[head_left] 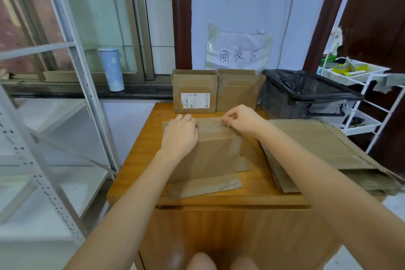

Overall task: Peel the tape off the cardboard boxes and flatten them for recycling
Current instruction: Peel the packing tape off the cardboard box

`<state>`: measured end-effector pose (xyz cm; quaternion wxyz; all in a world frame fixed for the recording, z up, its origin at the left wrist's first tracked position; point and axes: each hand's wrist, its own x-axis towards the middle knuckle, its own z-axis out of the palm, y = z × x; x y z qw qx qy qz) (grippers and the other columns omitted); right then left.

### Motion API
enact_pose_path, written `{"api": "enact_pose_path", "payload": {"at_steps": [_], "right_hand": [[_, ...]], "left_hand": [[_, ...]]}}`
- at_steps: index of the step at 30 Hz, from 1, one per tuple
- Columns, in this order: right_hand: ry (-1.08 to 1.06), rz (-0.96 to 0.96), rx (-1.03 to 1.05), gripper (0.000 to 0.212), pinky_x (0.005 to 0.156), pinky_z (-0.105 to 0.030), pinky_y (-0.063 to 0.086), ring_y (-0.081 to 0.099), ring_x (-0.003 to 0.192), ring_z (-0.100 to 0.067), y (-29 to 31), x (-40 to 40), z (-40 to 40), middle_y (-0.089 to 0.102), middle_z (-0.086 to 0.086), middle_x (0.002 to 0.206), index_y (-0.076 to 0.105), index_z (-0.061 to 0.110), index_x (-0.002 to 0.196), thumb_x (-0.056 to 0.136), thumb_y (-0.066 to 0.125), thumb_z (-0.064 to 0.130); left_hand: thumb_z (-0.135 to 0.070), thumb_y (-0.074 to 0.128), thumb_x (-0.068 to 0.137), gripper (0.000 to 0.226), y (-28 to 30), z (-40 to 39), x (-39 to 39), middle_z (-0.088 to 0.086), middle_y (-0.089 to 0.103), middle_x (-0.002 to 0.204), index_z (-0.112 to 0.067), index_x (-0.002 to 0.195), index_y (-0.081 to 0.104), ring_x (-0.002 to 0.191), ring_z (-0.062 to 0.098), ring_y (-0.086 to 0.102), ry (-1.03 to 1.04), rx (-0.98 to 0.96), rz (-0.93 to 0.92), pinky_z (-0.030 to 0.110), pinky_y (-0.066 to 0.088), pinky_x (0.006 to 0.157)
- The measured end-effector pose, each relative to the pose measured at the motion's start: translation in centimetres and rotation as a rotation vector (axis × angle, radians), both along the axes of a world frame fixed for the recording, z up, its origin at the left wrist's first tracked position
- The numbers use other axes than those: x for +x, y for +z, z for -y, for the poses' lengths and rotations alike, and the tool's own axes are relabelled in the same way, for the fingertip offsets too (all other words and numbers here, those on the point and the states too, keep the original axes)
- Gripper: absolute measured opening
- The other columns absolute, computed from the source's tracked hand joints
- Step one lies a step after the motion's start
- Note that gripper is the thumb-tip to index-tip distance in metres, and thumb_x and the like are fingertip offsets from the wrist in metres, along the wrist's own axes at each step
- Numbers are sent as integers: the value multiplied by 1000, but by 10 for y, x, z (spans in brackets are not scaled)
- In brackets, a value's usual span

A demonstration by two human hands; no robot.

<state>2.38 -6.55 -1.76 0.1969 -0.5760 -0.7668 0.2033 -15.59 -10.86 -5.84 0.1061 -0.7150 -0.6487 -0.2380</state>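
A taped cardboard box [215, 155] stands on the wooden table [140, 160] in front of me, its bottom flaps splayed out on the tabletop. Clear tape [235, 144] runs along its top seam and down its right side. My left hand [180, 136] lies flat on the box's top left, pressing it down. My right hand [242, 119] has its fingers curled at the top seam and pinches the tape there. Two more boxes stand at the table's far edge: one with a shipping label [194, 92] and a plain one [237, 92].
A stack of flattened cardboard [324, 149] lies on the right of the table. A bin lined with a black bag [306, 94] stands behind it. A white cart [359, 85] holds tape rolls at right. White metal shelving [65, 116] is on the left.
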Motion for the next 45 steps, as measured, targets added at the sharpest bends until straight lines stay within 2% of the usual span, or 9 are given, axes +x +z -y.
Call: {"api": "enact_pose_path", "payload": {"at_steps": [2,6,12,22,26,30,36,39,45], "right_hand": [[-33,82,23,28,74,-30,52,63,70,-15,0,-4,-3,67,-5,87,56,15,112,92,61,34],[-89,248,-15,31,59,-26,41,56,70,-19,6,-12,-6,54,-1,69,51,11,76,90,60,37],[-139,356,102,21,73,-29,47,55,86,-22,9,-22,-3,54,-5,91,57,6,105,90,62,21],[-198,179,163,12,80,-35,54,57,90,-25,-6,-6,-10,61,-9,100,52,11,96,87,59,13],[-118,97,-99,48,66,-29,56,63,80,-18,2,-1,-16,64,-8,96,59,2,101,84,67,46],[-50,-46,-343,82,57,-25,56,62,80,-13,12,6,-17,58,-12,122,46,-1,132,83,54,65],[-115,-27,-366,44,61,-27,59,69,78,-21,18,4,-18,66,-10,93,57,1,116,87,65,32],[-128,84,-294,31,70,-29,58,67,79,-21,20,-4,-18,64,-8,85,57,0,104,87,62,24],[-146,335,-262,27,78,-31,57,64,76,-19,25,-16,-26,65,-8,82,61,1,96,96,50,26]], "left_hand": [[-21,39,101,30,0,0,0,0,59,118,-16,120,60,108,14,49,-5,-2,-6,28,44,92],[-22,38,101,30,0,-1,0,0,59,118,-16,121,60,109,14,49,-12,-5,-22,28,43,91],[-36,35,100,35,0,1,-1,-3,60,112,-19,117,60,103,12,50,-1,-1,-74,27,42,86],[-52,31,98,42,-3,-1,-6,-7,55,111,-41,132,54,102,13,46,-95,-12,-178,28,36,79],[-52,31,98,42,0,0,-8,-7,53,113,-42,134,51,103,13,44,-123,-48,-188,29,35,81],[-51,34,97,41,6,-2,-7,-5,53,114,-40,131,54,105,13,44,-116,-116,-157,29,39,83],[-21,48,94,27,16,-7,36,7,51,120,-9,116,55,113,23,45,-83,-80,-145,33,38,91],[-27,38,99,25,7,-8,43,4,54,114,-12,113,51,108,22,51,-154,-110,-4,32,39,88],[-33,28,102,45,1,-10,38,1,44,144,-16,140,44,131,17,41,-227,-144,-110,30,30,106]]}}
